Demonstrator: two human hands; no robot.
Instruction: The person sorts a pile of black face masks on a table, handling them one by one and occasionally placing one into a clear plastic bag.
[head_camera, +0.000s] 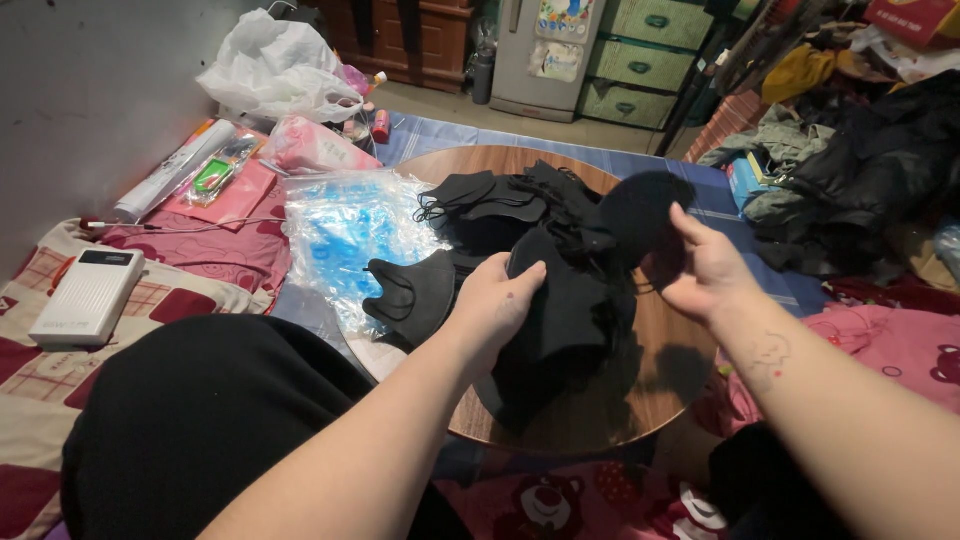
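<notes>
My left hand (497, 296) grips a stack of black face masks (562, 310) above a round wooden table (660, 385). My right hand (706, 268) holds one black mask (640, 210) by its edge, just right of the stack. More black masks (500, 205) lie piled on the far part of the table. Another black mask (412, 290) rests at the table's left edge, near my left hand.
A clear plastic bag with blue packets (345, 225) lies left of the table. A white power bank (88, 296) sits on the patterned blanket at far left. A white plastic bag (275, 65) stands at the back. Dark clothes (870, 170) are heaped on the right.
</notes>
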